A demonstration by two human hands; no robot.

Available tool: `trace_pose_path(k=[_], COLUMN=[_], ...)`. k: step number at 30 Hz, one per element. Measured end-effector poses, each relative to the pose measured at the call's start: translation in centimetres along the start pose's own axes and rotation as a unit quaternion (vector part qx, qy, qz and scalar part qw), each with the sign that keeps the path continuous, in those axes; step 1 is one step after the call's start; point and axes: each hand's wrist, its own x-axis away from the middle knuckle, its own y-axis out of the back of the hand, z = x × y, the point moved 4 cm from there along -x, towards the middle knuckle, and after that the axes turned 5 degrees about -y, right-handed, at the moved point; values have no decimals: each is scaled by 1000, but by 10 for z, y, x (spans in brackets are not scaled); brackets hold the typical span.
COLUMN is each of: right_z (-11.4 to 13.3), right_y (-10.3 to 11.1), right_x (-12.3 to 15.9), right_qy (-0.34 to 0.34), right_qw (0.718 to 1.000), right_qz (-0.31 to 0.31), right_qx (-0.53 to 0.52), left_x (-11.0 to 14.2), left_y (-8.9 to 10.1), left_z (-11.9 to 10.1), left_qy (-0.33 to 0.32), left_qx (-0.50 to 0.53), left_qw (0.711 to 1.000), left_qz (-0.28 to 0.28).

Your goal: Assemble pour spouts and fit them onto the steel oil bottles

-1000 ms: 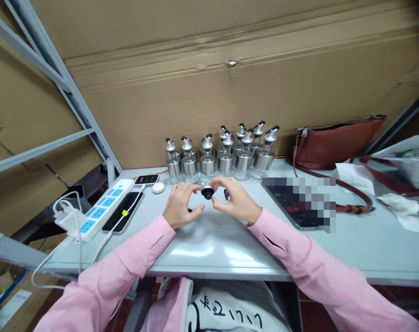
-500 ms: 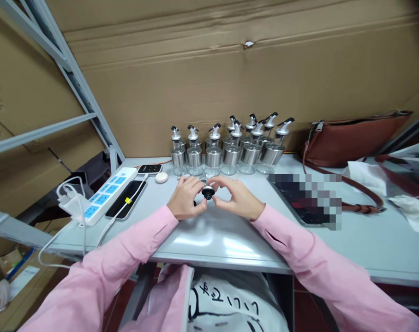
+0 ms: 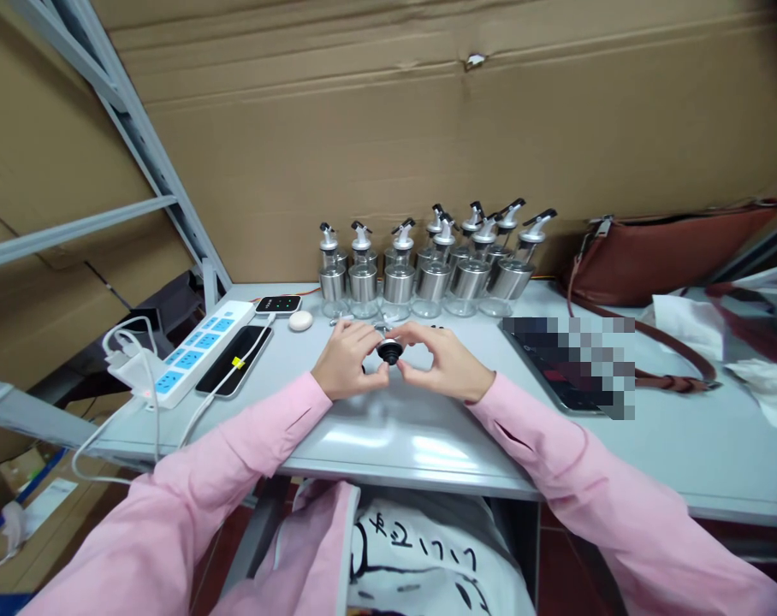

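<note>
A small round black and silver cap part (image 3: 389, 351) sits between both hands just above the grey table (image 3: 394, 436). My left hand (image 3: 348, 361) pinches it from the left with curled fingers. From the right, my right hand (image 3: 445, 363) grips the same part with fingertips. Behind the hands stands a row of several glass and steel dispenser bottles (image 3: 427, 274) with black-tipped spouts. A few small loose parts (image 3: 337, 322) lie on the table in front of the bottles.
A white power strip (image 3: 189, 352), a black phone (image 3: 233, 371) on a cable, a small black device (image 3: 277, 304) and a white oval object (image 3: 300, 320) lie left. A tablet (image 3: 555, 359), brown bag (image 3: 671, 252) and papers (image 3: 761, 376) lie right. Cardboard forms the back wall.
Both hands stay closed on the cap part with only small finger shifts. The head camera has tilted and moved, so the bottles and table appear slightly higher and to the right.
</note>
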Motion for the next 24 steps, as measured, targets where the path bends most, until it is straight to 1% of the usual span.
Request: trace_pose_path(k=[13, 17, 24], right_z=[1, 3, 4], right_y=[-2, -1, 0], right_x=[0, 0, 1], right_qy=[-16, -14, -4], right_qw=[1000, 1000, 999], right_qz=[-15, -20, -12], right_qx=[5, 13, 37], left_x=[1, 1, 2], left_y=[-2, -2, -5], left_z=[3, 2, 0], left_qy=[-21, -20, -18], left_qx=[-10, -9, 10], left_qw=[1000, 1000, 1000], left_qz=[-15, -19, -15])
